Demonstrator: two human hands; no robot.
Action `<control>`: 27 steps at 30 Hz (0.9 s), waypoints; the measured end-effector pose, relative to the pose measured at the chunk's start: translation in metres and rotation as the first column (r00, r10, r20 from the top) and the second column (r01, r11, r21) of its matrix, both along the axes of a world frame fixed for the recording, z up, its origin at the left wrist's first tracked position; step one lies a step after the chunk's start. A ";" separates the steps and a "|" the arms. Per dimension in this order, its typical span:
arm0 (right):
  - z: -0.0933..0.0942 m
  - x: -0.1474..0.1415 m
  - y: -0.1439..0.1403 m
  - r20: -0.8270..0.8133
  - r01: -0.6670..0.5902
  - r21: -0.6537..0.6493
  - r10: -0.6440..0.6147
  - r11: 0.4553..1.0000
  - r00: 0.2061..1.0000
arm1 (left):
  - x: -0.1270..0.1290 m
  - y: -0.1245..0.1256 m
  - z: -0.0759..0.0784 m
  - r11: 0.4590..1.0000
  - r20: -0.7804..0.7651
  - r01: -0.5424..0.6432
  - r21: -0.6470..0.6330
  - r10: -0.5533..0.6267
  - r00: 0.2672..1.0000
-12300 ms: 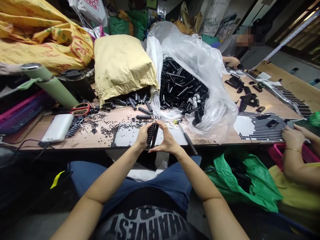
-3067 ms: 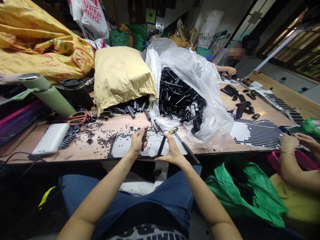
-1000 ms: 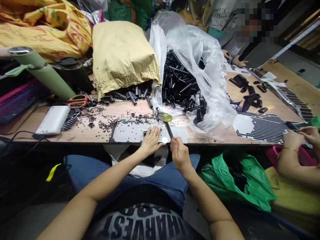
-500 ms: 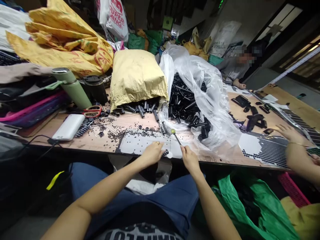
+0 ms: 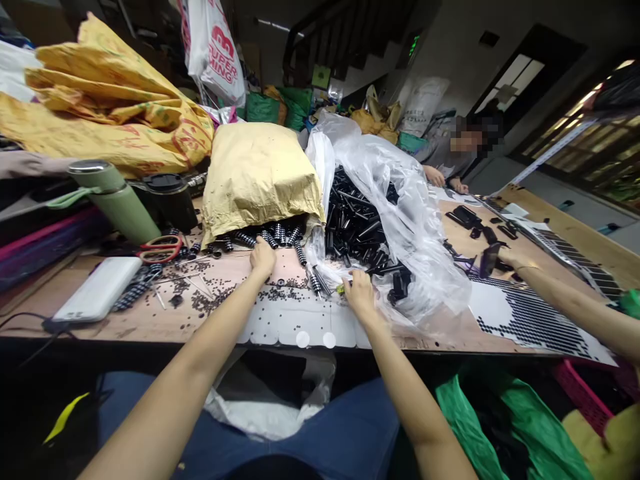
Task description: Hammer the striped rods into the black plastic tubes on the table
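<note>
The table (image 5: 165, 315) leaves open room between the fingers (image 5: 261, 245) and its front edge (image 5: 410, 352). One yellow sack (image 5: 263, 175) stands just beyond the left hand (image 5: 263, 260), one clear bag (image 5: 417, 233) beyond the right hand (image 5: 361, 295). One hammer (image 5: 341, 289), mostly hidden, shows yellow at the right fingers; black-and-white checked rods (image 5: 281, 235) lie at the left ones. Whether either hand grasps, I cannot tell. Two white circles (image 5: 303, 339) lie nearer the edge.

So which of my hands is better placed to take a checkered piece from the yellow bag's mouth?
Probably your left hand: it's right beside the checkered pieces, while your right hand is farther off, by the hammer.
</note>
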State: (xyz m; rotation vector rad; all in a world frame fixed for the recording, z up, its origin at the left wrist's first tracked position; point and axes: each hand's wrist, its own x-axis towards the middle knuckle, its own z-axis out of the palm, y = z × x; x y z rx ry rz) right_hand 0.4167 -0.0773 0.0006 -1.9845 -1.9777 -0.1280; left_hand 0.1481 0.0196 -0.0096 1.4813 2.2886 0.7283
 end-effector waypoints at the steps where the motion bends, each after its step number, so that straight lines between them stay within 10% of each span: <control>1: 0.003 -0.002 0.015 0.006 0.039 -0.015 -0.039 0.999 0.999 | -0.004 -0.006 0.002 1.000 -0.013 0.010 0.021 -0.009 1.000; 8: 0.000 -0.002 0.068 -0.106 0.137 -0.187 -0.159 0.973 0.982 | -0.046 -0.099 0.044 0.902 -0.028 0.344 0.261 -0.350 0.936; 12: -0.002 0.004 0.055 -0.232 0.158 -0.219 -0.209 0.963 0.950 | -0.043 -0.146 0.034 0.848 0.036 0.496 0.187 -0.510 0.859; 17: 0.017 0.007 0.033 -0.419 0.094 -0.186 -0.166 0.978 0.893 | -0.014 -0.154 -0.002 0.815 0.225 0.454 0.359 -0.548 0.806; 21: 0.034 -0.007 0.004 -0.599 -0.055 -0.193 -0.073 0.980 0.797 | 0.008 -0.155 0.003 0.882 0.577 0.284 0.377 -0.463 0.673; 25: 0.032 -0.043 -0.040 -0.940 -0.394 -0.261 -0.139 0.881 0.313 | 0.026 -0.156 0.021 0.937 0.845 0.173 0.305 -0.350 0.405; 27: 0.028 -0.063 -0.059 -0.964 -0.505 -0.248 -0.264 0.827 0.042 | 0.030 -0.156 0.025 0.934 0.844 0.132 0.331 -0.356 0.401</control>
